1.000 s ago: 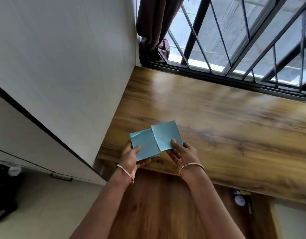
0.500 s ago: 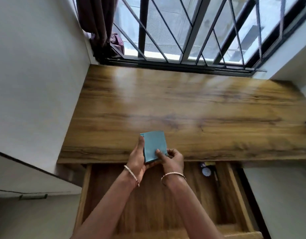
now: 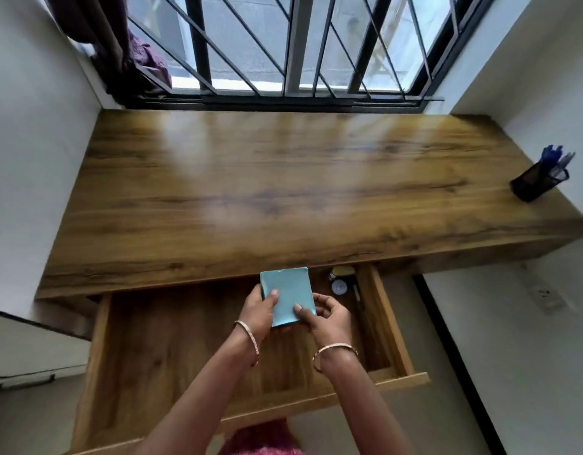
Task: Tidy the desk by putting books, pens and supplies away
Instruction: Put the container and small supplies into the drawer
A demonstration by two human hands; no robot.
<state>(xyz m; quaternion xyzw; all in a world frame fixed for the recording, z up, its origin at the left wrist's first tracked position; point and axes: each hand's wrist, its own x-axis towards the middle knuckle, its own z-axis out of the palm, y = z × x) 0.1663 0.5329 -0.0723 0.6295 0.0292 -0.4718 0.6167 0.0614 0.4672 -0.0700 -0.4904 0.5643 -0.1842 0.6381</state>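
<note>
Grip is shared: the left hand [image 3: 256, 311] and right hand [image 3: 330, 318] both pinch the blue note pad [image 3: 286, 294], thumbs on top. They hold it over the open drawer [image 3: 388, 326], likely for stowing. Small supplies [image 3: 338, 285] lie at the drawer's back. Beyond, the desk [image 3: 283, 192] carries a pen holder [image 3: 536, 183] at far right.

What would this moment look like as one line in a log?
held: blue note pad | left hand: grips pad | right hand: grips pad | below: open drawer

Bright daylight from the window [image 3: 293, 44] — glare on the desk [image 3: 283, 178]; edges bowed.
</note>
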